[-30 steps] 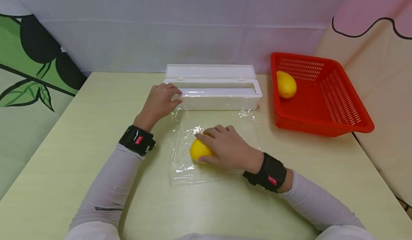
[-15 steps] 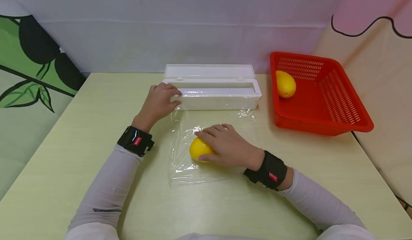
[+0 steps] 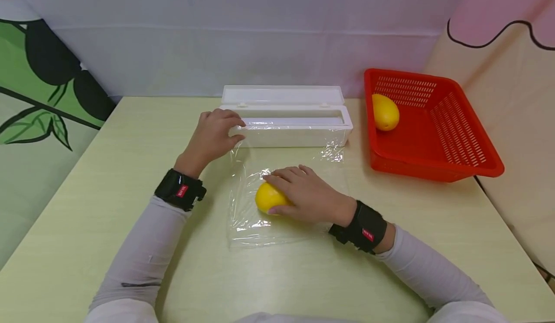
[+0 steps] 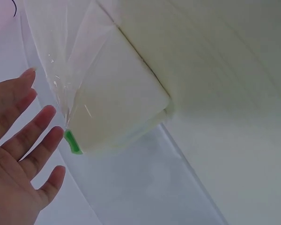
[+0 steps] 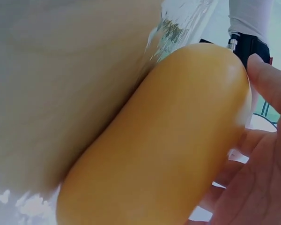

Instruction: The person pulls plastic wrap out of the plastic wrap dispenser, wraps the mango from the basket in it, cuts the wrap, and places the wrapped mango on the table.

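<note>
My right hand (image 3: 310,195) curls over a smooth, oblong yellow fruit (image 3: 270,198) lying on a sheet of clear plastic wrap (image 3: 249,226). In the right wrist view the fruit (image 5: 164,136) fills the middle, with thumb and fingers along its right side. The wrap runs out of a long white dispenser box (image 3: 295,137), whose lid (image 3: 282,95) stands raised at the back; a roll (image 3: 290,121) shows inside. At the box's left end is my left hand (image 3: 214,137), fingertips right at the corner. The left wrist view shows its fingers (image 4: 35,126) spread beside a green piece (image 4: 72,142) on the box.
A red plastic basket (image 3: 433,164) stands to the right of the box, with a second yellow fruit (image 3: 385,112) at its left side. The pale wooden table (image 3: 243,284) reaches back to a cloth wall (image 3: 277,53). Patterned cloths hang at both sides.
The left wrist has shifted slightly to the left while its fingertips stay at the box corner. The right hand, fruit, wrap and box hardly differ.
</note>
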Available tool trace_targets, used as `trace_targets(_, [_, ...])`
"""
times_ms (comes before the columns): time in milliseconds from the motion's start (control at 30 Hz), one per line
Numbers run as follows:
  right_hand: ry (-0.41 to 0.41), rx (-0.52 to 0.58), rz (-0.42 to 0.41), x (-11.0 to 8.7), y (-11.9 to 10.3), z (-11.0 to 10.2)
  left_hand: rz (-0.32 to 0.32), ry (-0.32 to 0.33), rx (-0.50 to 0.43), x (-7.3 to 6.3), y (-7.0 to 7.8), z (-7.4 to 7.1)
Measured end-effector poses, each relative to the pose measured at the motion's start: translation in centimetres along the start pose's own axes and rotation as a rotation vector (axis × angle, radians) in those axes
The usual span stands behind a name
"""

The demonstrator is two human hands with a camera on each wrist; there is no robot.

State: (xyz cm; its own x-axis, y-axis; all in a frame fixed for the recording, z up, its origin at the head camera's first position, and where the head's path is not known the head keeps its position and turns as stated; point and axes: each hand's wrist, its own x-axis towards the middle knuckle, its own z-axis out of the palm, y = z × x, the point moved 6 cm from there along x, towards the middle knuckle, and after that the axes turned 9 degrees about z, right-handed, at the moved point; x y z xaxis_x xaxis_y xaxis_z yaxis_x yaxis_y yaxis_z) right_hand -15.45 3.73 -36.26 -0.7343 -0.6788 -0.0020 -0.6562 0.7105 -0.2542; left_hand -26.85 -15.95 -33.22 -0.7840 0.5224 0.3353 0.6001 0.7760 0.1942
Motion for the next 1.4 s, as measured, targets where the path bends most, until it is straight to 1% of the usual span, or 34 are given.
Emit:
trace_targets(167, [-0.002,0.013,-0.014,0.1,0.3,-0.2,0.011,-0.007,-0.004,-0.3,0.3,-0.6])
trace_targets(300, [-0.001,0.028,0.007,-0.4,1.4,-1.1,0.025,-0.009,0.005,-0.8,1.0,-1.3])
trace_targets(567, [0.058,0.067,0.093,-2.4,5.2,-4.8,0.085,0.045,0.056,-1.5,2.7,-3.5])
trace_targets(767, [0.096,0.082,0.147,-4.2,7.2,-7.0,0.141,0.071,0.096,-1.8,4.1,-4.9])
trace_targets(833, [0.099,0.088,0.154,-4.7,7.7,-7.5,0.15,0.07,0.092,-2.0,4.4,-5.2])
trace_targets(933, [0.071,0.104,0.163,-5.3,8.3,-7.9,0.157,0.059,0.081,-2.5,4.6,-5.5])
trace_targets(1033, [0.02,0.121,0.171,-5.7,8.7,-8.2,0.168,0.029,0.059,-3.0,4.7,-5.5])
trace_targets(1100, [-0.015,0.133,0.167,-6.0,8.8,-8.5,0.176,-0.01,0.028,-3.4,4.9,-5.4])
trace_targets(1233, [-0.07,0.15,0.143,-6.7,8.7,-9.0,0.18,-0.116,-0.029,-4.0,5.2,-4.9])
trace_targets(1367, [-0.092,0.161,0.119,-7.1,8.5,-8.8,0.197,-0.221,-0.015,-4.2,6.1,-4.5])
trace_targets(1400, [-0.1,0.167,0.114,-7.1,8.5,-8.5,0.202,-0.256,-0.012,-4.3,6.3,-4.3])
